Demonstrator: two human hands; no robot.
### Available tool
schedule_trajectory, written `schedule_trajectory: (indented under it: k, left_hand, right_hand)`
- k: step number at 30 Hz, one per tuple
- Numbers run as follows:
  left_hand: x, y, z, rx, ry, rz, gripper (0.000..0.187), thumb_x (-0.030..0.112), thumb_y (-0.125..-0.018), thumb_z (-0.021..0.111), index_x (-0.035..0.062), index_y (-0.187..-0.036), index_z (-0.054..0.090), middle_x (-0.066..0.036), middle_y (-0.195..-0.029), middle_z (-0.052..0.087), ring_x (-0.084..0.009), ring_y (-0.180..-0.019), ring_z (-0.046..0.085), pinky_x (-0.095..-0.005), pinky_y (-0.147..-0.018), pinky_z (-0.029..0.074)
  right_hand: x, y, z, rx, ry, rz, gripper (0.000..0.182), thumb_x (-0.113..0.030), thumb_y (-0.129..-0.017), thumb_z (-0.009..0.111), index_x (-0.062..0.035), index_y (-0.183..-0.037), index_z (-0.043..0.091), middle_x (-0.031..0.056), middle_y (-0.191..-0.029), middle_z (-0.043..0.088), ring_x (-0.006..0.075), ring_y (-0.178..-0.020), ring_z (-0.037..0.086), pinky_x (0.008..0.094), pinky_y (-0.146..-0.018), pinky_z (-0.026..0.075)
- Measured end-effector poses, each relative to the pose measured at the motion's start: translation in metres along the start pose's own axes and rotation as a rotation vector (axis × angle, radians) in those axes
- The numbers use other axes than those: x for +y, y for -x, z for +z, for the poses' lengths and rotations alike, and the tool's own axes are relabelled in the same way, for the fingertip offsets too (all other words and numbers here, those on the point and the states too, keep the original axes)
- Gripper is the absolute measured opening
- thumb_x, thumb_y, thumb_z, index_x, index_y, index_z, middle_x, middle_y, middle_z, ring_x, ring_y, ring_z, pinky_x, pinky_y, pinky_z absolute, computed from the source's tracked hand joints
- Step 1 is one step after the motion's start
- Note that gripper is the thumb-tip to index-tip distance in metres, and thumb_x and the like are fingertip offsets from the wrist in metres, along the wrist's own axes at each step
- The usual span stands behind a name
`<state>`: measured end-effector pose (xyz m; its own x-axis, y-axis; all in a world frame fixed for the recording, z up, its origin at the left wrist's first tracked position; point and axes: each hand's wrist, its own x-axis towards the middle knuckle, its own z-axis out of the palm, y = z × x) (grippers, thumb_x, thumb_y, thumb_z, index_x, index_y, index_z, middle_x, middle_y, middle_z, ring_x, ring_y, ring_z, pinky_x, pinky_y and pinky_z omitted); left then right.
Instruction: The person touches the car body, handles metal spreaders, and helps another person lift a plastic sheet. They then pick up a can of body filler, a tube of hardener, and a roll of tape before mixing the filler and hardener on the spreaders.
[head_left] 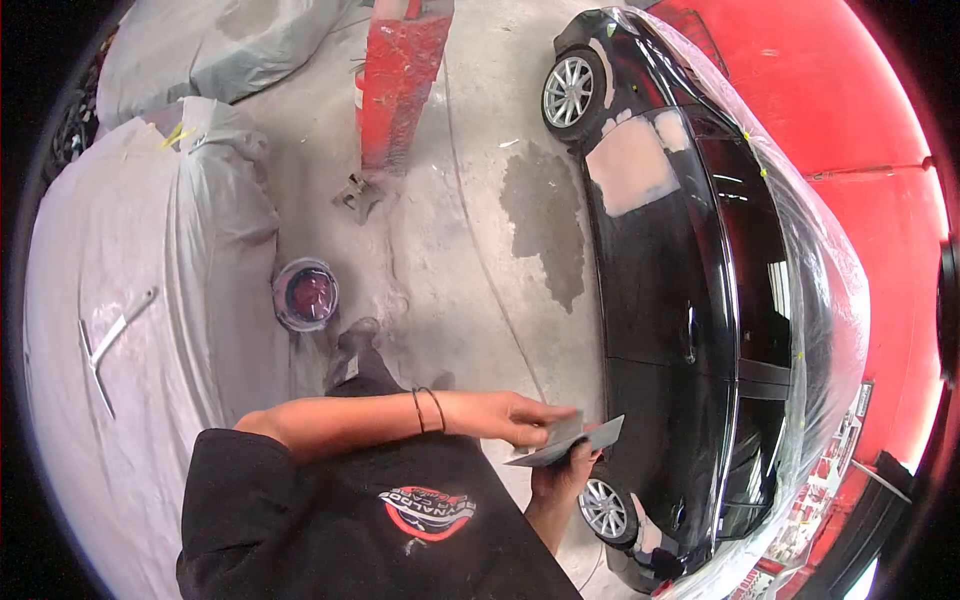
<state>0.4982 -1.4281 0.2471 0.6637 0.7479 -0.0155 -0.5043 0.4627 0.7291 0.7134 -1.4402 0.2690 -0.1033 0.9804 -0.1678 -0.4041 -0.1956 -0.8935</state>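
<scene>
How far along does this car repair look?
Done so far: the black car has plastic sheeting over its windows, and a pale filler patch sits on a side panel. In hand: the left hand and right hand hold flat grey spreaders. Left: the patch is unpainted.

Black car just beside, floor open

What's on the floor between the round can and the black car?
In the head view, bare concrete floor with a dark stain lies between the can and the car.
</scene>
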Motion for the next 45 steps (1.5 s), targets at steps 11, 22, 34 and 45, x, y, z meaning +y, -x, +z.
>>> schedule_trajectory:
  k: [11, 22, 34, 45]
  left_hand:
    - [0.046, 0.09, -0.042, 0.345, 0.127, 0.214, 0.036, 0.014, -0.1, 0.073, 0.0026, -0.132, 0.065, -0.002, -0.12, 0.071, -0.0129, -0.108, 0.065, -0.0315, -0.095, 0.054]
    - [0.066, 0.095, -0.034, 0.326, -0.996, 0.379, 0.047, 0.011, -0.1, 0.062, 0.0123, -0.147, 0.053, -0.023, -0.098, 0.072, -0.044, -0.091, 0.07, -0.0478, -0.079, 0.055]
    - [0.088, 0.096, -0.027, 0.239, -0.915, 0.264, 0.072, 0.002, -0.095, 0.062, 0.0134, -0.16, 0.035, -0.024, -0.129, 0.066, -0.0451, -0.113, 0.067, -0.0489, -0.093, 0.056]
    - [0.074, 0.083, -0.038, -0.078, -0.863, 0.109, 0.054, 0.008, -0.098, 0.07, 0.0042, -0.149, 0.052, -0.024, -0.128, 0.069, -0.0405, -0.115, 0.069, -0.0415, -0.095, 0.055]
  right_hand:
    - [0.019, 0.002, 0.1, 0.28, -0.1, 0.285, 0.037, -0.055, -0.1, 0.065, -0.0213, -0.115, 0.064, -0.0038, -0.094, 0.071, 0.0144, -0.095, 0.067, 0.037, -0.08, 0.055]
    - [0.038, -0.012, 0.126, 0.45, 0.297, -0.084, 0.038, -0.023, -0.097, 0.077, -0.0063, -0.127, 0.061, 0.0058, -0.118, 0.069, 0.0208, -0.106, 0.068, 0.0394, -0.096, 0.055]
    - [0.035, -0.006, 0.17, 0.46, 0.156, -0.14, 0.034, -0.009, -0.097, 0.073, -0.0052, -0.128, 0.059, 0.0062, -0.116, 0.069, 0.0194, -0.102, 0.069, 0.0373, -0.089, 0.058]
    - [0.014, 0.041, 0.155, 0.165, 0.754, -0.126, 0.011, -0.005, -0.087, 0.082, -0.0001, -0.096, 0.077, 0.0028, -0.085, 0.075, 0.0097, -0.075, 0.069, 0.0275, -0.065, 0.056]
